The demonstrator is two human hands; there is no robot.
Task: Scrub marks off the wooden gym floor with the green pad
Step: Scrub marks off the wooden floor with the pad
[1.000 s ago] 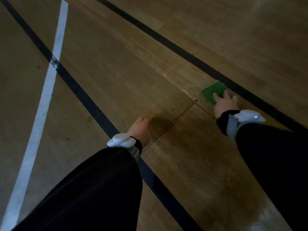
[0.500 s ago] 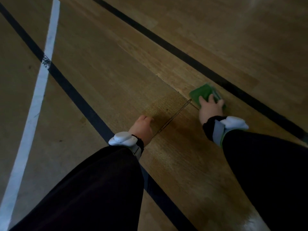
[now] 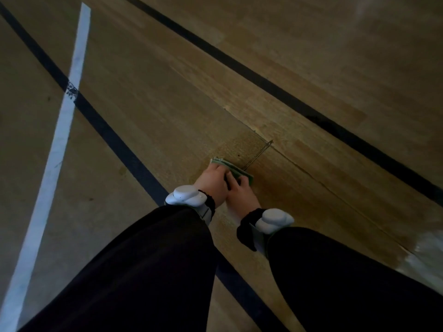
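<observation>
Hands side by side: left hand [image 3: 212, 179] and right hand [image 3: 239, 194] both lie palm-down, fingers spread flat, pressing the green pad [image 3: 242, 173] onto the wooden floor [image 3: 167, 111], just beyond a black line [image 3: 115, 137].

White line [image 3: 62, 130] crosses black line [image 3: 112, 137] — scuffed there.

Both hands, left [image 3: 213, 179] and right [image 3: 239, 191], crowd the green pad [image 3: 242, 172] together. Bare wooden floor [image 3: 311, 56] lies open from 9 through 3 o'clock; only flat painted lines [image 3: 105, 130] cross it. Dark sleeves [image 3: 155, 271] fill 6 o'clock.
</observation>
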